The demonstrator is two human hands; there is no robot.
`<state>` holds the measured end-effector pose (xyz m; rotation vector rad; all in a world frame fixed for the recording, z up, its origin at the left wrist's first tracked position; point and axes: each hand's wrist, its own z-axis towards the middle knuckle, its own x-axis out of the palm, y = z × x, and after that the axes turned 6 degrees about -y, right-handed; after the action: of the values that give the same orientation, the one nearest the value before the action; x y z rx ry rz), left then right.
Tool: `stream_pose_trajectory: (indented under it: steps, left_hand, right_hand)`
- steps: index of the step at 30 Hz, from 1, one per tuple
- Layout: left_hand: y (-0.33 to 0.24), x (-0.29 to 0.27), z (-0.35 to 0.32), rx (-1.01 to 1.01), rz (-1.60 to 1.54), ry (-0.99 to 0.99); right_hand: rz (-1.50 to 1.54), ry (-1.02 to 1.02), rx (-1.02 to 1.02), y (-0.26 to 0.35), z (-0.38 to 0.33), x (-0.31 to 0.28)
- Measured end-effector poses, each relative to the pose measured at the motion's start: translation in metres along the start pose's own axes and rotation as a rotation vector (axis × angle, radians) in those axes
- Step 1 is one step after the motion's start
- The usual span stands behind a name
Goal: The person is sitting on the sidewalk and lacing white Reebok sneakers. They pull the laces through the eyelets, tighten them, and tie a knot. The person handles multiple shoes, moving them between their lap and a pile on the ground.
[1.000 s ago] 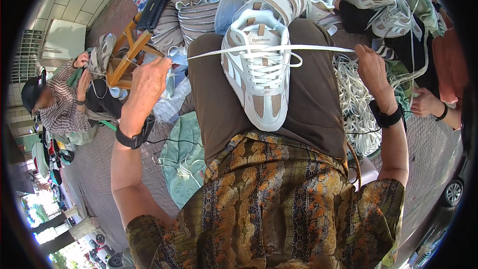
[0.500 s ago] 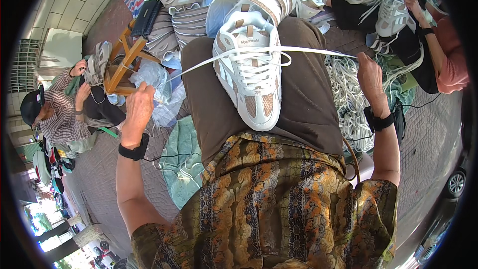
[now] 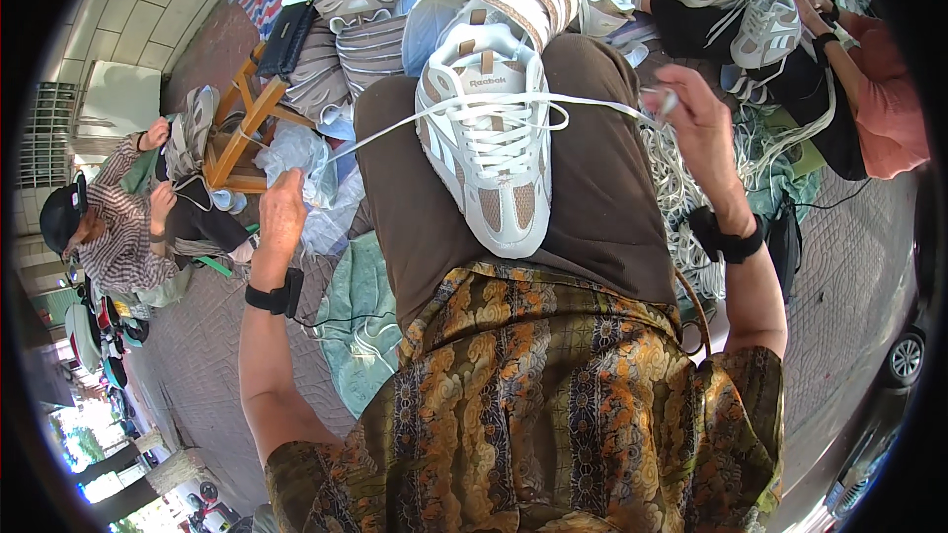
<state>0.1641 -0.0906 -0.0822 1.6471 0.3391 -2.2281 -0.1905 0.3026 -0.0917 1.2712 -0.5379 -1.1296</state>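
Observation:
A white and tan sneaker [image 3: 513, 221] rests on my brown-trousered lap, its toe toward me. White lace [image 3: 380, 135] is threaded through its eyelets and crosses over the tongue, with a small loop on the right side. My left hand [image 3: 282, 215] is closed on one lace end, which stretches out to the left of the shoe. On the other side, my right hand [image 3: 697, 116] pinches the opposite end, its fingers slightly blurred. That right length sags a little near the hand.
Stacked shoe uppers [image 3: 370, 44] lie beyond my knees, beside a wooden stool [image 3: 247, 128]. A heap of white laces [image 3: 691, 252] sits right of my thigh, a green cloth [image 3: 355, 321] at left. Co-workers handle shoes [image 3: 768, 25] at far right and at left.
My right hand has moved inward toward the shoe and slightly up, still with the lace, and that length has slackened. My left hand has shifted only slightly.

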Motion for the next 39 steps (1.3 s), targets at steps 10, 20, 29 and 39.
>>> stream_pose_trajectory:
  steps: [10,20,29,39]
  left_hand:
    - [-0.144,-0.024,0.082,-0.138,-0.936,-0.294]
    - [-0.187,0.002,0.098,0.001,-0.871,-0.347]
    - [-0.183,0.006,0.088,0.020,-0.813,-0.325]
    - [-0.187,0.003,0.087,-0.051,-0.871,-0.336]
  right_hand:
    - [0.094,0.307,-0.145,0.015,0.016,0.076]
    - [-0.086,0.236,-0.301,0.014,0.012,0.076]
    - [-0.263,0.206,-0.482,0.025,0.014,0.078]
    - [-0.675,0.288,-0.710,0.052,0.022,0.082]
